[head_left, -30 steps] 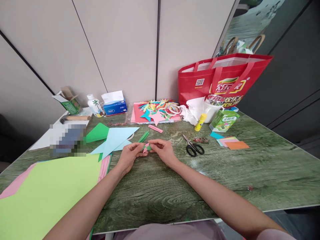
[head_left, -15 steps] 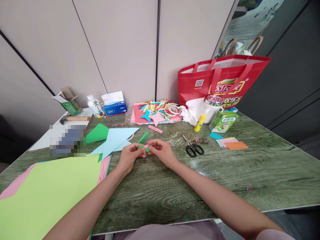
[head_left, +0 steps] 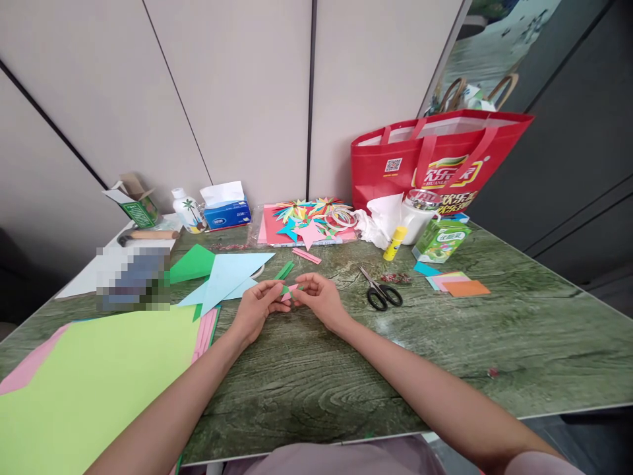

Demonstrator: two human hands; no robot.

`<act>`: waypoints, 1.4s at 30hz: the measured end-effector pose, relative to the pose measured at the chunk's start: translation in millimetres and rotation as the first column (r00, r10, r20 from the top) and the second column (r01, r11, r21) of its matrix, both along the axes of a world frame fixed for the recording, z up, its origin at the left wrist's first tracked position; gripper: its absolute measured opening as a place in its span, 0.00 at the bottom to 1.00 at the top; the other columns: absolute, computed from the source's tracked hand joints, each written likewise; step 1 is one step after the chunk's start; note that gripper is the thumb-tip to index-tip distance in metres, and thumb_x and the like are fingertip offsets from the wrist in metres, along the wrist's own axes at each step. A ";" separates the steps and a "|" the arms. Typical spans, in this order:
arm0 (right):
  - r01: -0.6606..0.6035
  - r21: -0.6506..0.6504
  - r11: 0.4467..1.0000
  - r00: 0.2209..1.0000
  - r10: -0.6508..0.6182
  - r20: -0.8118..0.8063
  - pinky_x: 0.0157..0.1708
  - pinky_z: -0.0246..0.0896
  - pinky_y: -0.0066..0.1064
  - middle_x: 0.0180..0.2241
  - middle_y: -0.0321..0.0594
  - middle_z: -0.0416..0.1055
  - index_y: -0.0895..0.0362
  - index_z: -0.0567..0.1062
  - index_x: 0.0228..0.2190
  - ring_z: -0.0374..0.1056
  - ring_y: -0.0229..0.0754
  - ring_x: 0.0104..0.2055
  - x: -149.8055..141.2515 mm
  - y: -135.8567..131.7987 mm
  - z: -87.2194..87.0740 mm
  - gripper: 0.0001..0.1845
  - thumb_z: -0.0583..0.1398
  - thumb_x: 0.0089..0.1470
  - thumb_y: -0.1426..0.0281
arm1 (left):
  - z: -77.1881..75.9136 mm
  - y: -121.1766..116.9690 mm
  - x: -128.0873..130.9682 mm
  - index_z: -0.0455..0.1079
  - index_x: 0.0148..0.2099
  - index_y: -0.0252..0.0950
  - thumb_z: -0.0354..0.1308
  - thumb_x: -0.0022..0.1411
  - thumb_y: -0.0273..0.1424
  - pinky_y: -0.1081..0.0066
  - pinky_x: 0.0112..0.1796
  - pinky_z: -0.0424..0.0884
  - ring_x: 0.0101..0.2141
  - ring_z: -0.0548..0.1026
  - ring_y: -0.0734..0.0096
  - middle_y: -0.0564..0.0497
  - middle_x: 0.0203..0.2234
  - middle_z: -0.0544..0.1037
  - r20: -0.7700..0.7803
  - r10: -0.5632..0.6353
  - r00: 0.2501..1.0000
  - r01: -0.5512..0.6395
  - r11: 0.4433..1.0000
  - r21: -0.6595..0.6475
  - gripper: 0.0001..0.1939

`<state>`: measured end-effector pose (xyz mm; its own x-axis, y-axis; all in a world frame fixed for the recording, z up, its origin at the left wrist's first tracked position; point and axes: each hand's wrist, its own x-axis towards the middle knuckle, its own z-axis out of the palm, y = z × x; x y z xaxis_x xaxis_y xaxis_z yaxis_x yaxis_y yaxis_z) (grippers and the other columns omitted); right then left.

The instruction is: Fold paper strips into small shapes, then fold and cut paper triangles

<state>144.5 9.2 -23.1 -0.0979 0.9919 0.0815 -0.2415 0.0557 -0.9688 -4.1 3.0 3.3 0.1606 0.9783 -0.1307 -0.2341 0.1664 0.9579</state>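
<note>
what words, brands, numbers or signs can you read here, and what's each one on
"欢乐", third character partly covered: red bag
"HUANL", rest behind the handle: same bag
QR code: same bag
"优酸乳": green carton
Too small or blurred: tissue box, glue stick, open box

Our left hand and right hand meet in front of us, fingertips near each other. Both are bare, with the backs of the hands partly turned up. On the left, we press thumb and forefinger together, the other fingers curled beneath. On the right, our thumb and bent fingers pinch too, knuckles raised. Our left forearm slants in from the lower left, our right forearm from the lower right, and our wrists look nearly straight. A pale sleeve shows at our right elbow.
</note>
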 end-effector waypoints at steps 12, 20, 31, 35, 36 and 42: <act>0.107 0.651 0.752 0.820 -0.437 0.370 0.30 0.65 0.29 0.27 0.38 0.69 0.57 0.72 0.28 0.66 0.37 0.30 6.1 -10.5 6.5 0.04 0.57 0.49 0.74 | 0.2 -11.1 7.4 0.72 0.26 0.30 0.56 0.52 0.46 0.74 0.17 0.68 0.16 0.72 0.72 0.49 0.16 0.75 -0.305 -0.024 0.952 0.065 0.990 0.125 0.21; -0.324 0.798 0.508 0.626 -0.517 0.583 0.34 0.63 0.30 0.32 0.41 0.70 0.55 0.72 0.31 0.64 0.41 0.39 5.5 -11.9 1.4 0.06 0.55 0.55 0.74 | 2.1 -7.8 4.6 0.70 0.22 0.31 0.61 0.47 0.42 0.70 0.24 0.72 0.19 0.71 0.73 0.53 0.16 0.73 -0.131 -0.086 0.988 0.086 0.996 -0.011 0.17; -0.148 0.764 0.628 0.785 -0.395 0.477 0.40 0.64 0.37 0.37 0.43 0.67 0.55 0.70 0.37 0.63 0.43 0.41 4.8 -8.7 3.2 0.12 0.56 0.50 0.78 | -0.6 -0.6 -2.5 0.60 0.16 0.34 0.62 0.46 0.37 0.70 0.28 0.71 0.19 0.64 0.78 0.60 0.13 0.60 -0.054 -0.049 0.997 0.050 0.999 0.018 0.18; -0.171 0.767 0.619 0.775 -0.396 0.492 0.36 0.64 0.34 0.34 0.42 0.67 0.55 0.72 0.34 0.64 0.41 0.38 5.8 -6.9 1.1 0.08 0.56 0.52 0.76 | -0.9 0.3 -4.0 0.62 0.17 0.34 0.63 0.45 0.38 0.69 0.29 0.72 0.21 0.66 0.76 0.59 0.14 0.63 -0.067 -0.073 0.995 0.074 0.997 0.007 0.16; -0.176 0.768 0.616 0.768 -0.402 0.498 0.36 0.64 0.33 0.34 0.43 0.68 0.56 0.73 0.34 0.64 0.41 0.38 6.0 -6.8 0.6 0.08 0.56 0.52 0.76 | -0.6 0.2 -4.1 0.63 0.17 0.34 0.63 0.45 0.37 0.69 0.29 0.72 0.21 0.66 0.76 0.59 0.14 0.63 -0.069 -0.078 0.995 0.078 0.997 0.006 0.16; -0.189 0.785 0.590 0.707 -0.473 0.526 0.32 0.63 0.30 0.34 0.43 0.69 0.55 0.74 0.34 0.65 0.39 0.36 7.2 -8.7 -1.4 0.08 0.55 0.54 0.73 | 2.6 -1.9 -2.5 0.61 0.15 0.35 0.63 0.45 0.38 0.69 0.29 0.72 0.19 0.64 0.77 0.60 0.12 0.61 -0.077 -0.051 0.996 0.052 0.999 0.013 0.18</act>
<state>151.7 0.5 -24.5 -0.3121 0.5781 0.7539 0.4794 0.7809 -0.4004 -6.6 1.1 5.8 0.2011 0.9709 -0.1297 -0.1511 0.1616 0.9752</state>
